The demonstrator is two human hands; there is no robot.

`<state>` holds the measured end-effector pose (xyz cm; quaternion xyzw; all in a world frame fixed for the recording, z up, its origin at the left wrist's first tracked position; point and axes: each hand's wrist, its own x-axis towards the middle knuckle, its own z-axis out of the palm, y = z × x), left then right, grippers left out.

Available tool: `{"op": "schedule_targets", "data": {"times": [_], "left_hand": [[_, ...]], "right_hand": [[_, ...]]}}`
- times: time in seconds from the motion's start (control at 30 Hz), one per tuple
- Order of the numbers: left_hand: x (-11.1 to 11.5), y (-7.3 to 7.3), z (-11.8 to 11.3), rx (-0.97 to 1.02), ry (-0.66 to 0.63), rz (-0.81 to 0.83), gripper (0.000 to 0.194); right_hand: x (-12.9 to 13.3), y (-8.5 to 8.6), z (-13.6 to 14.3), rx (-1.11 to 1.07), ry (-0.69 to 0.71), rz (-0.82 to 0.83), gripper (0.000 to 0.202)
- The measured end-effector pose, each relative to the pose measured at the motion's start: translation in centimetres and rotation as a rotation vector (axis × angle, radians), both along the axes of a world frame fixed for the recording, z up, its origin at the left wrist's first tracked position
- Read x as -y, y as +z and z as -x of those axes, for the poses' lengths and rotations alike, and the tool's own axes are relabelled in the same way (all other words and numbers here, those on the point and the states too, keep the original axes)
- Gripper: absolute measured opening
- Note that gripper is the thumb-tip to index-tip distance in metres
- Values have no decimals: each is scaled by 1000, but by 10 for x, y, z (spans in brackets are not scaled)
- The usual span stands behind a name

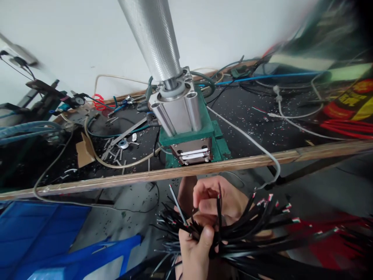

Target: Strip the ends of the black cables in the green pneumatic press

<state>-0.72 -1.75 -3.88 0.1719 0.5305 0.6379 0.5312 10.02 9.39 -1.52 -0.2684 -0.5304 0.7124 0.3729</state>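
Note:
A thick bunch of black cables (pixel 247 249) spreads across the lower middle, many ends stripped to red, white and green wires. My left hand (pixel 194 251) is wrapped round part of it, thumb on top. One grey cable (pixel 178 206) sticks up at the left of the bunch. Just above, my right hand (pixel 224 196) has its fingers curled together in a pinch; what lies between the fingertips is hidden. A single black cable (pixel 219 212) stands upright in front of the right palm. Both hands are below the bench edge, close to each other.
A pneumatic press (pixel 185 116) on a green base (pixel 220 144) stands at the edge of the black bench (pixel 241 112), above my hands. A white cable (pixel 247 138) hangs over the wooden edge (pixel 131 177). Scraps litter the bench. Blue plastic (pixel 40 229) lies lower left.

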Motion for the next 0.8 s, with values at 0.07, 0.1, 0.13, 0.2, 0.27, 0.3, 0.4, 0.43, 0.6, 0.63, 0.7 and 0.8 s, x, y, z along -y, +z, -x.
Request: {"op": "schedule_targets", "data": {"times": [0.07,0.1,0.13,0.2,0.27,0.3,0.4,0.43,0.6,0.63,0.7,0.8], "left_hand": [[1,-4,0,-17,26,25,54],[2,-5,1,-32,34,35,56],[2,-6,1,-50,38,42,58],[2,-7,2,-86,35,55,59],[1,-6,4,-125,35,76,56],[1,-5,5,-142,36,86,55],[-1,-1,6,-169,22,102,55],[-2,1,6,-167,11,100,55],[-5,9,2,-159,-43,94,52],[-5,10,2,-167,-53,90,51],[-6,11,2,-190,-73,73,51],[-7,12,2,-231,-106,34,49]], "right_hand": [[-5,10,-9,-14,196,118,19],[-8,15,-13,3,243,126,14],[-10,19,-17,31,262,97,10],[-14,24,-23,73,285,23,7],[-15,26,-25,97,296,-32,4],[-15,26,-25,101,294,-51,3],[-14,23,-22,98,199,-131,9],[-14,22,-21,90,172,-164,10],[-14,19,-24,80,138,-183,12],[-13,19,-26,78,129,-161,13],[-11,20,-29,53,78,-92,14],[-8,22,-27,-35,-102,34,15]]}}
